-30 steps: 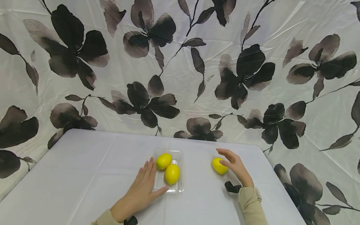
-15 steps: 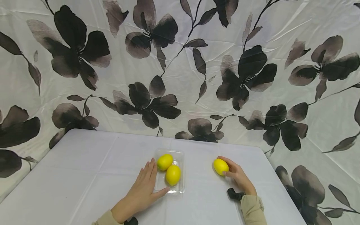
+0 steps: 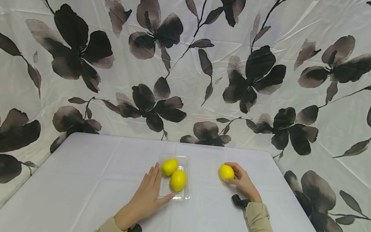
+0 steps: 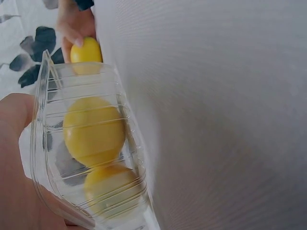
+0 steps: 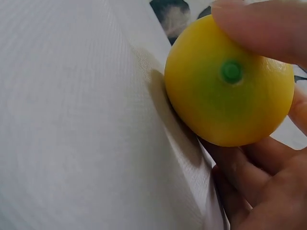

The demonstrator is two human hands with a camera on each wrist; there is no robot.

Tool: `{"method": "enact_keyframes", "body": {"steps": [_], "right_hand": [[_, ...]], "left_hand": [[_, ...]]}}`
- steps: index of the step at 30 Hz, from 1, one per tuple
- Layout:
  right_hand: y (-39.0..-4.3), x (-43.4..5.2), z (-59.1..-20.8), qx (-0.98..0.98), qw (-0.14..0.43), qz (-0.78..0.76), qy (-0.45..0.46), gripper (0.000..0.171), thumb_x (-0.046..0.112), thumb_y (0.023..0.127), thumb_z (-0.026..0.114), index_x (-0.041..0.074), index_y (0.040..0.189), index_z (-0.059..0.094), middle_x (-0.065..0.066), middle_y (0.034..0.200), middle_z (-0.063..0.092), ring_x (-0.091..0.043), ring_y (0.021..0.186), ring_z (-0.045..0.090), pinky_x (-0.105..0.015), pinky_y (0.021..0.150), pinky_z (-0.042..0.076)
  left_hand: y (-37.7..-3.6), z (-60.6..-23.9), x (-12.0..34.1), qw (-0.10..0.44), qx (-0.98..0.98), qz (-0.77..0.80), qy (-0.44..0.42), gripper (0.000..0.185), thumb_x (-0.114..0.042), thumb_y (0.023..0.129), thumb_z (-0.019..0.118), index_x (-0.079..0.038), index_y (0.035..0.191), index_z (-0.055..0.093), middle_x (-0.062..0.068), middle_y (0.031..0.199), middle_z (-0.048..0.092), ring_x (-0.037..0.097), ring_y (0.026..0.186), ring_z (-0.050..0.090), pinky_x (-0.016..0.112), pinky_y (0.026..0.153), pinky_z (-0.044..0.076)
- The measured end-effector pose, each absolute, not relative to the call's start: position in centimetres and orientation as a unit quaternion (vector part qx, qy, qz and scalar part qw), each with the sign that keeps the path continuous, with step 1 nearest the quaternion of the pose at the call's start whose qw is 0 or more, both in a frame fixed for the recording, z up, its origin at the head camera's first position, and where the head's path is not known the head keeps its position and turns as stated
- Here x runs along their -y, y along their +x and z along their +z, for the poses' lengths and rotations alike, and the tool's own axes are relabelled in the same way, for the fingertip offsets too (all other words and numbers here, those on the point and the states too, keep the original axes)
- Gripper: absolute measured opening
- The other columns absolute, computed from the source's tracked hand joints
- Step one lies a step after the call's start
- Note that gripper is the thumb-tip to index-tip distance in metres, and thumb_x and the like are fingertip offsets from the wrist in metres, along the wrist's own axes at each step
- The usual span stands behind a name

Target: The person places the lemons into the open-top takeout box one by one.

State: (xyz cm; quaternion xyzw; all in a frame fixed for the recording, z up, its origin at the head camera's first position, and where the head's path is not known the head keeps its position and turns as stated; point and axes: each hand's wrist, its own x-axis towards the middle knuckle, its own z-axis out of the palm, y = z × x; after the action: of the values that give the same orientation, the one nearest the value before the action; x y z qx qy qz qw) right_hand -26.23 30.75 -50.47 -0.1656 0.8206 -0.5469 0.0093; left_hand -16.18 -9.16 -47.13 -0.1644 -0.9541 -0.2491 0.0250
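A clear plastic tray [image 3: 187, 190] stands on the white table with two yellow lemons inside, a farther lemon [image 3: 170, 167] and a nearer lemon [image 3: 178, 180]. Along the tray's left side lies my left hand [image 3: 145, 197], fingers straight, its thumb at the near edge. The left wrist view shows the tray wall [image 4: 86, 105] close up, lemons behind it. To the right of the tray, my right hand [image 3: 245, 184] grips a third lemon [image 3: 226, 172] between thumb and fingers. That lemon's green stem end [image 5: 231, 72] faces the right wrist camera; the lemon is at the tabletop.
White cloth covers the table [image 3: 87, 180]. Behind it hangs a pale curtain [image 3: 197, 80] with dark flowers. A black wrist device [image 3: 240, 201] sits at my right wrist, beside the beige sleeve [image 3: 257, 214]. Table surface lies between the tray and the right hand.
My right hand has come down from hovering behind the third lemon and closed its fingers and thumb round it. The left hand and tray stay put.
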Motion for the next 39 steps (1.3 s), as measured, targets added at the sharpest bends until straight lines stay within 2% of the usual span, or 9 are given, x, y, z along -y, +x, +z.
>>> {"method": "enact_keyframes", "body": {"steps": [10,23,31,33,39], "right_hand": [[-26.4,-29.8,-50.0,-0.827,-0.026,-0.542,-0.144,0.066,0.007,0.077,0.085,0.007,0.136,0.055,-0.014,0.140,0.056,-0.024,0.128,0.051,-0.015,0.103,0.039],[-26.7,-27.5,-48.2,-0.816,-0.024,-0.546,-0.187,0.066,0.009,0.077,0.085,0.009,0.136,0.056,-0.012,0.138,0.057,-0.024,0.127,0.052,-0.018,0.105,0.040],[-26.3,-25.1,-46.3,-0.806,-0.018,-0.543,-0.235,0.065,0.000,0.080,0.081,0.006,0.138,0.053,-0.013,0.138,0.056,-0.022,0.125,0.052,-0.021,0.106,0.040],[-26.2,-24.4,-45.8,-0.804,-0.017,-0.540,-0.250,0.065,-0.001,0.080,0.080,0.005,0.138,0.053,-0.013,0.137,0.057,-0.024,0.124,0.052,-0.024,0.106,0.041],[-25.7,-21.5,-44.3,-0.797,0.000,-0.535,-0.281,0.062,0.003,0.080,0.081,0.013,0.136,0.056,-0.004,0.135,0.058,-0.020,0.124,0.052,-0.036,0.110,0.040]], "left_hand": [[-16.3,-47.3,9.1,0.033,0.955,-0.245,-0.163,0.105,-0.063,0.091,0.059,0.009,0.154,0.016,0.022,0.164,0.001,0.040,0.150,0.007,0.057,0.119,0.012],[-16.6,-47.4,9.0,0.031,0.954,-0.251,-0.163,0.105,-0.062,0.091,0.059,0.009,0.154,0.014,0.022,0.164,-0.001,0.040,0.150,0.006,0.057,0.119,0.011],[-16.6,-47.3,9.0,0.027,0.954,-0.250,-0.163,0.106,-0.065,0.091,0.056,0.009,0.154,0.014,0.022,0.164,-0.001,0.040,0.150,0.006,0.057,0.119,0.011],[-16.6,-47.3,9.0,0.029,0.954,-0.251,-0.161,0.105,-0.064,0.091,0.057,0.009,0.154,0.014,0.022,0.164,0.000,0.040,0.150,0.006,0.057,0.119,0.011],[-16.7,-47.4,8.9,0.031,0.954,-0.250,-0.160,0.105,-0.063,0.091,0.058,0.009,0.154,0.015,0.022,0.164,0.000,0.040,0.150,0.007,0.056,0.119,0.012]]}}
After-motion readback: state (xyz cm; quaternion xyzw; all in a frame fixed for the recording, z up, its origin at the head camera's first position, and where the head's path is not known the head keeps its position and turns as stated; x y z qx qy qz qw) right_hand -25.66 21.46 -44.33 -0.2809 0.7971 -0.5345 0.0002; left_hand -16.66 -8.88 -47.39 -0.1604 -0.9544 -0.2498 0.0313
